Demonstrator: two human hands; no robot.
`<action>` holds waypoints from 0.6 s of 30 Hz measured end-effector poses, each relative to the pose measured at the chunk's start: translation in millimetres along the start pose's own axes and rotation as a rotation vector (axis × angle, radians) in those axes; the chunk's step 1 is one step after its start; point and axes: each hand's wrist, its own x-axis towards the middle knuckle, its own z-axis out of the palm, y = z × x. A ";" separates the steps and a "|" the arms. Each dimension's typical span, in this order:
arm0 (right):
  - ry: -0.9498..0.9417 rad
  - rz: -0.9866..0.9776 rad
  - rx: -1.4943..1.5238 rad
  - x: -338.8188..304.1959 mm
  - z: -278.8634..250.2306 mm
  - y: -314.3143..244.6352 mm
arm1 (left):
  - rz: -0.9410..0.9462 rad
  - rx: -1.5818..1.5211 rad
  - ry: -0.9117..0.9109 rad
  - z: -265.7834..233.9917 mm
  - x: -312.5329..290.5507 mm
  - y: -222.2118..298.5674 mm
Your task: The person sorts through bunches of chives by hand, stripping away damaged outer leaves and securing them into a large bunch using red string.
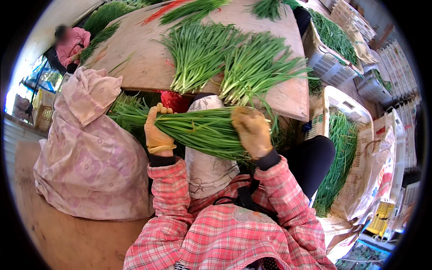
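Just in front of the counter's [144,67] near edge, a bunch of long green stalks [198,130] is grasped at both ends: the gloved left hand [159,130] curls around it, fingers bent; the gloved right hand [253,130] clasps it firmly.

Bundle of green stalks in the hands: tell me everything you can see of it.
The bundle is a thick sheaf of long, slender, glossy green leaves, with a yellowish blade near its middle. It lies crosswise above the pale patterned leg covering; whether it rests there is unclear. The left hand grips it left of middle, the right hand near its right end. Its left tips blend into other greens; no tie shows.
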 end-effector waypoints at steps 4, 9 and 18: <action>0.430 0.585 0.605 -9.9 -45.4 2.4 | -0.031 -0.045 0.036 -1.7 -7.9 -1.6; 0.270 0.765 -0.179 -52.6 -126.4 41.7 | 0.013 -0.008 0.172 -17.3 1.0 -7.1; -0.311 -0.172 -0.489 24.8 -7.0 -51.1 | -0.012 0.008 0.085 2.8 -6.9 -1.3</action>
